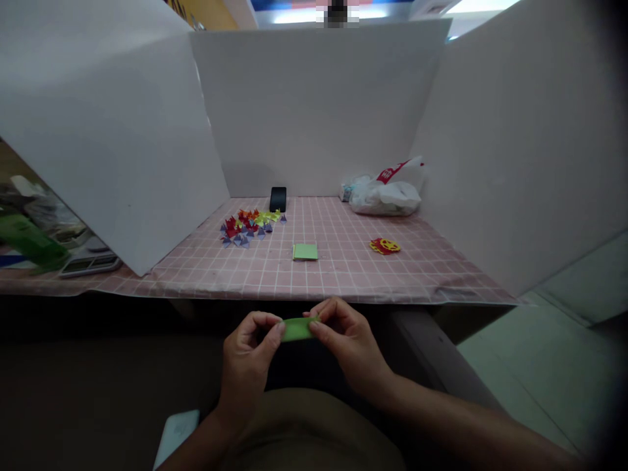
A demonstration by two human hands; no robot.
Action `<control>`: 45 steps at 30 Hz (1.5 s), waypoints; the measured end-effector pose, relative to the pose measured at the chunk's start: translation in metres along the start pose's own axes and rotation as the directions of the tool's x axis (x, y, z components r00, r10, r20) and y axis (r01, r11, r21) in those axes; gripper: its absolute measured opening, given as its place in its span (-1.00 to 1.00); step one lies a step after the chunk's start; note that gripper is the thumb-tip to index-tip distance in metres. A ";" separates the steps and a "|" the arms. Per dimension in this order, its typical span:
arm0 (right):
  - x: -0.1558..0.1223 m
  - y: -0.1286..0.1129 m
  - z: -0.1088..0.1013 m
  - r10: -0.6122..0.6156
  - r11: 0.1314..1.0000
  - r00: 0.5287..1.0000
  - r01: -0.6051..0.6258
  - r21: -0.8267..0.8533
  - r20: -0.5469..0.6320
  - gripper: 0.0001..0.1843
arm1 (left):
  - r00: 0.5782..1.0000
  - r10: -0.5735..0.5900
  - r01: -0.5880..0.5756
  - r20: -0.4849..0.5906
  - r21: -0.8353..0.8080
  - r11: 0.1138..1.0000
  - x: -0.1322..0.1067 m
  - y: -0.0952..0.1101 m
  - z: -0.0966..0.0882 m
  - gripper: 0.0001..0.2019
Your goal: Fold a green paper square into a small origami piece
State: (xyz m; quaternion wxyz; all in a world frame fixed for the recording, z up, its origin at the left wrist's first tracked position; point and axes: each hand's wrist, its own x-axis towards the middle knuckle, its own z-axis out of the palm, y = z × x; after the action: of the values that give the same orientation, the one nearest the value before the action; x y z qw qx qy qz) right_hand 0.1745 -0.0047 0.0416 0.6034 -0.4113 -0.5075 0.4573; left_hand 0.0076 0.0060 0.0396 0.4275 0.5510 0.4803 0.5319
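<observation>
A strip of folded green paper (297,330) is stretched between my two hands, just in front of the table edge and above my lap. My left hand (251,350) pinches its left end between thumb and fingers. At the other end, my right hand (346,340) grips the paper the same way, with thumb and fingertips along its top corner. Beyond my hands, a small stack of square light-green paper (305,252) lies on the pink checked cloth. Many little folded paper pieces (245,229) in red, orange, yellow and purple are heaped to its left.
A black phone (278,199) lies near the back panel (318,111). Red and yellow cut-outs (385,246) rest on the right, with a white plastic bag (387,195) behind. White panels enclose the table (343,275). A digital scale (91,265) sits outside the left panel.
</observation>
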 end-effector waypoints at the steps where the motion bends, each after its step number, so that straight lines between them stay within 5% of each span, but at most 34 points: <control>1: 0.000 0.000 -0.001 0.002 1.000 1.000 -0.002 -0.015 0.003 -0.83 | 1.000 0.000 0.000 0.015 0.007 1.000 0.001 0.000 -0.001 -0.86; 12: 0.002 0.009 -0.003 -0.023 0.984 0.993 0.044 -0.172 0.119 -0.87 | 0.962 0.020 -0.066 0.271 0.160 0.985 0.010 0.005 -0.003 -0.88; 20: 0.005 0.003 -0.003 0.057 0.995 0.983 -0.042 -0.091 0.172 -0.80 | 0.954 0.130 -0.184 0.270 0.186 0.965 0.006 0.002 -0.002 -0.82; 25: 0.007 0.004 -0.004 0.087 0.979 0.964 -0.037 -0.200 0.251 -0.70 | 0.949 0.181 -0.239 0.257 0.216 0.947 0.006 0.001 -0.001 -0.80; 31: 0.008 0.010 -0.006 -0.032 0.910 0.973 0.124 -0.395 0.230 -0.66 | 0.942 0.040 -0.123 0.334 0.232 0.965 0.007 0.002 -0.001 -0.77; 36: 0.012 0.010 -0.008 0.082 0.938 0.967 0.007 -0.348 0.243 -0.69 | 0.942 0.001 -0.084 0.335 0.233 0.969 0.009 0.003 -0.002 -0.77; 41: 0.016 0.009 -0.011 0.073 0.939 0.976 0.002 -0.344 0.204 -0.69 | 0.946 -0.013 -0.059 0.324 0.211 0.976 0.010 -0.001 0.000 -0.76; 45: 0.016 0.009 -0.009 0.113 0.983 0.976 -0.083 -0.166 0.183 -0.75 | 0.973 -0.007 -0.025 0.232 0.135 0.991 0.008 -0.003 0.006 -0.75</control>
State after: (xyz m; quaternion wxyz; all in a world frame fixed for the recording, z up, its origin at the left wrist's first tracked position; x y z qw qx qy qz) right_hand 0.1829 0.0131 0.0352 0.4939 -0.4362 -0.5768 0.4828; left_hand 0.0131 0.0146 0.0375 0.4393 0.6397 0.4600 0.4316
